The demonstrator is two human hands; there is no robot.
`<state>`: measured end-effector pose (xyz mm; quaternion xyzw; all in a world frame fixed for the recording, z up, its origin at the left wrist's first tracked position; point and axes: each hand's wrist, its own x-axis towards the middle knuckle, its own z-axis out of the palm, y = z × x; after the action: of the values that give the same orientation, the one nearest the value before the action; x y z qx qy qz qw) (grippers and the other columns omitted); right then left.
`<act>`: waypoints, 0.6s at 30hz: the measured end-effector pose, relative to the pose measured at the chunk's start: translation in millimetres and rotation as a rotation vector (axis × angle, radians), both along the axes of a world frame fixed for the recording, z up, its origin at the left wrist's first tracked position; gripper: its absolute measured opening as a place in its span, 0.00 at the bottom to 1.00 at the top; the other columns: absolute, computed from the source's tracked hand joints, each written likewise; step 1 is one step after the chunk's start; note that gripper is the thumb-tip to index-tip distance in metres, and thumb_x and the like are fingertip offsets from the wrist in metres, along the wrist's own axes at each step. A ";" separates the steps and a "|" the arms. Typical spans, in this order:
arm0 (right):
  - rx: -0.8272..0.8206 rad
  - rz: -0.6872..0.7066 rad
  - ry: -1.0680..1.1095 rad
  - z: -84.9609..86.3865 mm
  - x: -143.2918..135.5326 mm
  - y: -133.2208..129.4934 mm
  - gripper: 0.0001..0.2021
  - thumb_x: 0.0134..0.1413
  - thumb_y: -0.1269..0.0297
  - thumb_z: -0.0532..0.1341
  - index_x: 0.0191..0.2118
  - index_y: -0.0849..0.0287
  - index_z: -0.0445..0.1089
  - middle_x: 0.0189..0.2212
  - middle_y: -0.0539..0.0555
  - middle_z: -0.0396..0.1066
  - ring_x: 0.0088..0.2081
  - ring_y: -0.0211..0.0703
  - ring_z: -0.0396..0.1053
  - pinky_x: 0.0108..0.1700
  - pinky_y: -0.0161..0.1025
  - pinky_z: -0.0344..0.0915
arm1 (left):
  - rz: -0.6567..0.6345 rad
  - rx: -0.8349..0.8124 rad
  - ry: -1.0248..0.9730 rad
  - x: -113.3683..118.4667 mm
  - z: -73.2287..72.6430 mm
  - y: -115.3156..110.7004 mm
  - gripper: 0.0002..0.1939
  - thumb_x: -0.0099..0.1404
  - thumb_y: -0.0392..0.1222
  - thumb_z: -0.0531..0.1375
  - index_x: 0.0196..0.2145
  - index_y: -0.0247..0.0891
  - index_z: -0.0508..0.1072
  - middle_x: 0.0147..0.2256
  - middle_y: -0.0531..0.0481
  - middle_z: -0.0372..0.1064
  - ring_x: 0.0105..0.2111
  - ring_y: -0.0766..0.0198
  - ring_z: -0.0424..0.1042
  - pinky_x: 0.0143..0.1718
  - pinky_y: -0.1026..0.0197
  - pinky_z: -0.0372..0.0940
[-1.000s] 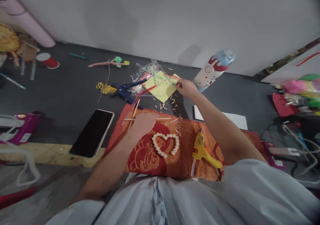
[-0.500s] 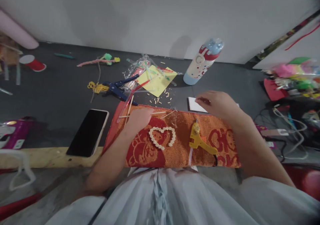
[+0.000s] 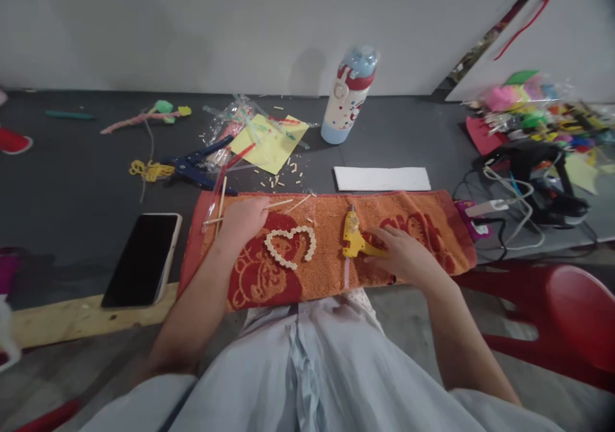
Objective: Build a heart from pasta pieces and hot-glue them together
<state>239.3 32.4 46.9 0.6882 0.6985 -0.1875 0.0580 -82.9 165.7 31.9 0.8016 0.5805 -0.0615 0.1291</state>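
A yellow glue gun lies on the orange and red towel, its nozzle toward the wall. My right hand is at its handle, thumb and fingers apart on either side; I cannot tell whether they touch it. My left hand rests on the towel's left part with fingers curled down. A thin wooden stick passes beneath it and shows on both sides; whatever its fingers hold is hidden. Between my hands lies a heart outline of small pale pieces, with a gap at its lower right.
A white strip lies beyond the towel. Behind are a bottle, yellow paper, blue pliers-like tool and scattered stick bits. A phone lies left; cables and craft supplies right.
My right hand has come down from beside the white strip to the glue gun's handle. My left hand stays in place on the towel. The view has swung to the right.
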 end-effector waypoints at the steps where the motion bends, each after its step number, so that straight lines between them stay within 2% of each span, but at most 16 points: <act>1: -0.001 -0.009 -0.007 -1.9 -2.4 -1.3 0.24 0.56 0.55 0.64 0.57 0.54 0.70 0.46 0.61 0.76 0.48 0.58 0.74 0.46 0.49 0.69 | 0.002 0.004 0.004 0.8 0.7 -0.4 0.21 0.72 0.40 0.48 0.55 0.41 0.75 0.51 0.42 0.78 0.51 0.49 0.76 0.49 0.52 0.68; 5: 0.053 0.011 0.062 -9.7 -0.9 -1.9 0.18 0.58 0.57 0.59 0.53 0.54 0.71 0.42 0.60 0.77 0.45 0.56 0.74 0.44 0.46 0.68 | 0.011 0.020 0.024 2.3 2.5 -1.7 0.22 0.72 0.41 0.48 0.55 0.41 0.75 0.51 0.41 0.78 0.50 0.48 0.77 0.47 0.52 0.68; 9: 0.083 -0.025 0.333 -17.5 17.5 -0.4 0.18 0.54 0.58 0.60 0.50 0.56 0.70 0.40 0.58 0.77 0.38 0.51 0.73 0.41 0.44 0.68 | 0.014 0.042 0.033 1.8 1.7 -2.6 0.22 0.72 0.42 0.47 0.55 0.43 0.75 0.50 0.42 0.78 0.49 0.48 0.77 0.46 0.53 0.68; 13: 0.161 -0.178 0.699 -21.9 42.0 1.2 0.19 0.51 0.54 0.64 0.48 0.55 0.70 0.43 0.56 0.76 0.41 0.50 0.74 0.43 0.44 0.70 | 0.011 0.058 0.044 2.0 -0.2 -2.5 0.22 0.71 0.42 0.47 0.56 0.43 0.74 0.49 0.41 0.78 0.49 0.46 0.77 0.45 0.52 0.68; 15: 0.233 -0.309 0.849 -24.0 53.9 3.6 0.17 0.48 0.51 0.65 0.41 0.54 0.72 0.36 0.53 0.75 0.36 0.47 0.72 0.37 0.41 0.70 | 0.011 0.065 0.051 2.9 -0.7 -2.1 0.23 0.71 0.42 0.47 0.56 0.42 0.74 0.49 0.40 0.78 0.49 0.45 0.77 0.45 0.51 0.69; 17: 0.337 -0.480 0.911 -26.6 64.9 8.7 0.16 0.45 0.49 0.67 0.34 0.54 0.71 0.28 0.49 0.71 0.28 0.41 0.67 0.30 0.38 0.65 | 0.009 0.071 0.054 4.1 -0.7 -1.8 0.23 0.71 0.42 0.47 0.57 0.41 0.74 0.49 0.40 0.78 0.49 0.45 0.77 0.46 0.50 0.69; 18: 0.387 -0.531 0.915 -28.0 69.9 12.5 0.16 0.44 0.48 0.66 0.34 0.54 0.70 0.26 0.48 0.69 0.26 0.39 0.65 0.29 0.37 0.63 | 0.007 0.073 0.055 4.6 -0.6 -1.7 0.23 0.71 0.42 0.47 0.57 0.41 0.74 0.49 0.39 0.78 0.49 0.45 0.77 0.46 0.50 0.69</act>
<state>309.3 44.8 18.9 0.6870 0.4770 -0.3436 -0.4272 -78.2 164.0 31.3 0.8018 0.5885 -0.0617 0.0838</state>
